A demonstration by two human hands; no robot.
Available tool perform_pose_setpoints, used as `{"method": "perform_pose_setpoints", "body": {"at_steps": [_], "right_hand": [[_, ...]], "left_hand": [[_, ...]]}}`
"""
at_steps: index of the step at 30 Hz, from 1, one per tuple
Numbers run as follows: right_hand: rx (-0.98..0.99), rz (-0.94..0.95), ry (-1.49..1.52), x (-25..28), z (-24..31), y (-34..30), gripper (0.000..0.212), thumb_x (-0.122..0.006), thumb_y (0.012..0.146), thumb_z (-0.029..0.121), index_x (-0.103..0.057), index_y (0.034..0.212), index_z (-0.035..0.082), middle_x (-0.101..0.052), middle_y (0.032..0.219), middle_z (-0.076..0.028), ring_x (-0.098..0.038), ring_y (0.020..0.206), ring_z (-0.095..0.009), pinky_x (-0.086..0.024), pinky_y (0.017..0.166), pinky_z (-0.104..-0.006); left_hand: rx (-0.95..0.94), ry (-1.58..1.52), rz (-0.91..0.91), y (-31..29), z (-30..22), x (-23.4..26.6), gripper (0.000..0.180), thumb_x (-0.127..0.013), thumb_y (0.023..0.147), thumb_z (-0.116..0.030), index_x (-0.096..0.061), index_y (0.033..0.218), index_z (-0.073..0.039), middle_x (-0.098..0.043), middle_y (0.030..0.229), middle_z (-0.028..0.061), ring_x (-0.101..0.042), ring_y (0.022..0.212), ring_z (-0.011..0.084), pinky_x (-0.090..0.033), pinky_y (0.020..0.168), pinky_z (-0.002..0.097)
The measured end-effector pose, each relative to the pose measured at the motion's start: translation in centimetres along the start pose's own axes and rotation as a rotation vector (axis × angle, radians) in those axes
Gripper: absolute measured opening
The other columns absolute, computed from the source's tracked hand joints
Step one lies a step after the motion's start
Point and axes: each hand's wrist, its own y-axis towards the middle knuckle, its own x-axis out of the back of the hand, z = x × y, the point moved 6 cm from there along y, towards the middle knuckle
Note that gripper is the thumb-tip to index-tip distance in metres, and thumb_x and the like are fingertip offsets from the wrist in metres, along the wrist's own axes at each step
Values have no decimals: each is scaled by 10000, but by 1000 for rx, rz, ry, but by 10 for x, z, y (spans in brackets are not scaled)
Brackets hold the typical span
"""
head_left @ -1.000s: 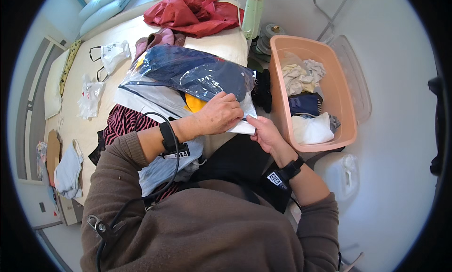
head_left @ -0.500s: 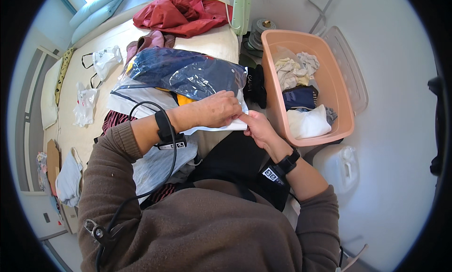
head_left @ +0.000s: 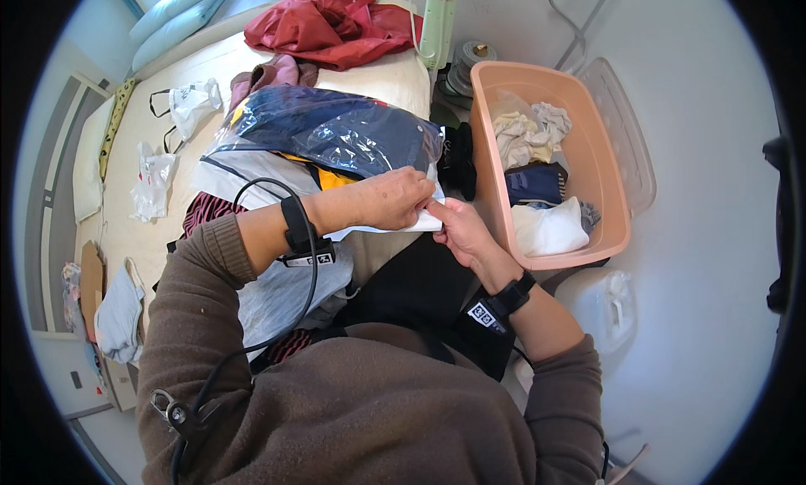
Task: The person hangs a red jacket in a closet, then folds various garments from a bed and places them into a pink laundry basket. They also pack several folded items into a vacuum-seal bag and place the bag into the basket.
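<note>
A clear plastic garment bag (head_left: 369, 149) lies across the bed edge in front of me, with folded navy, white and yellow clothing inside. At its near right corner my left hand (head_left: 390, 198) is closed, fingers bent over the bag's edge. My right hand (head_left: 460, 225) pinches the same corner from the right, thumb on top. The two hands almost touch. Just what the left fingertips hold is hidden under the hand. Beneath the bag, a pink-and-black patterned cloth (head_left: 210, 214) and a light grey garment (head_left: 294, 296) stick out.
To the right stands a peach plastic bin (head_left: 617, 208) with several folded clothes inside, a white jug (head_left: 600, 304) behind me of it. A red jacket (head_left: 336, 27) lies on the bed's far end. White plastic bags (head_left: 153, 183) lie at left. A black cable hangs by my left arm.
Both hands stay on the bag's corner with hardly any movement. The whole view has shifted slightly.
</note>
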Motion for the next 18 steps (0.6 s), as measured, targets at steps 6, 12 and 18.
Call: {"method": "perform_pose_setpoints", "body": {"at_steps": [6, 12, 18], "right_hand": [[45, -74, 101, 0, 5, -1, 218, -642, 976, 306, -641, 937, 92, -574, 750, 35, -433, 596, -47, -334, 527, -215], [43, -34, 110, 13, 10, -4, 217, -642, 981, 296, -613, 925, 89, -539, 732, 42, -425, 590, -43, -324, 516, -203], [42, 24, 134, 20, 17, -6, 195, -613, 999, 270, -599, 988, 75, -569, 768, 27, -475, 588, -47, -358, 493, -196]], "left_hand": [[13, 12, 11, -8, 6, 11, 124, -600, 713, 3, -526, 806, -32, -576, 822, 152, -580, 872, 365, -479, 792, 439], [-6, 140, 78, -29, 24, 36, 184, -625, 700, -19, -531, 857, -49, -578, 843, 125, -568, 861, 334, -476, 795, 436], [-37, 201, 101, -48, 39, 52, 208, -613, 702, -13, -531, 893, -36, -572, 885, 137, -562, 930, 346, -475, 821, 449]]}}
